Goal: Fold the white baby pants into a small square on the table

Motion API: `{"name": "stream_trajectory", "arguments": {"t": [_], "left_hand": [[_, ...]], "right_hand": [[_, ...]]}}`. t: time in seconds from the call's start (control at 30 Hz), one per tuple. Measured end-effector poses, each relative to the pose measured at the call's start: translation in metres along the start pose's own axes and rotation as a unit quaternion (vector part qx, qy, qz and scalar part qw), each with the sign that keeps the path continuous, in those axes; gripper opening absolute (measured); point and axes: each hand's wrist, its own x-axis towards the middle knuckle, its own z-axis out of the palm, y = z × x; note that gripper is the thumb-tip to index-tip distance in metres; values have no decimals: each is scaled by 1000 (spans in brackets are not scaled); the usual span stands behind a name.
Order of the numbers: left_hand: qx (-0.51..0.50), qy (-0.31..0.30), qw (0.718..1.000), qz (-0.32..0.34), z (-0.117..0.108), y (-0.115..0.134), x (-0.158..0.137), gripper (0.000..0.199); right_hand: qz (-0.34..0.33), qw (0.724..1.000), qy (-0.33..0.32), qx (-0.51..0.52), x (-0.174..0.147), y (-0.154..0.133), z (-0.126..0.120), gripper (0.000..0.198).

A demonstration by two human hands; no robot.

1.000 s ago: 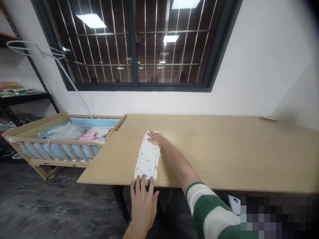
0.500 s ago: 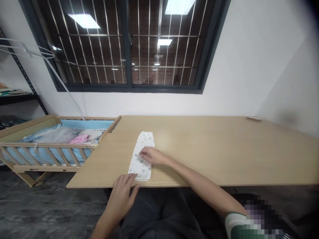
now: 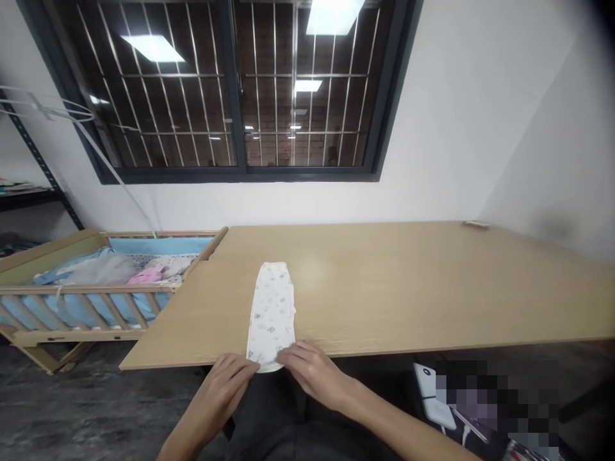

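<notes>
A folded white cloth (image 3: pixel 271 314) with a small grey print lies lengthwise on the wooden table, narrower at its far end. Its near end reaches the front edge and hangs slightly over it. My left hand (image 3: pixel 229 379) pinches the near left corner between thumb and fingers. On the near right corner, my right hand (image 3: pixel 312 371) grips the cloth with its fingers closed. Both thumbs are mostly hidden from view.
The light wooden table (image 3: pixel 384 282) extends far to the right. Left of it stands a wooden crib (image 3: pixel 91 289) with blue lining, pink and white cloths inside. A barred window (image 3: pixel 240 96) is behind. A white device (image 3: pixel 435 397) lies below the table edge at right.
My right hand has moved from the middle of the cloth to its near right corner. My left hand now grips the near left corner. The cloth has shifted slightly toward me.
</notes>
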Motion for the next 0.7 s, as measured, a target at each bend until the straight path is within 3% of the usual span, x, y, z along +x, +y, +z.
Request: {"name": "stream_trajectory", "arguments": {"t": [0.2, 0.37, 0.53, 0.7], "left_hand": [[-91, 21, 995, 36, -25, 19, 0, 35], [-67, 49, 997, 14, -45, 2, 28, 32], [1, 21, 999, -35, -59, -40, 103, 29], [43, -50, 988, -137, -42, -78, 182, 30]], "right_hand": [[72, 989, -15, 124, -9, -26, -34, 28], [84, 981, 20, 175, 17, -25, -68, 22], [76, 979, 127, 140, 78, 21, -81, 23], [177, 952, 182, 173, 143, 96, -63, 18]]}}
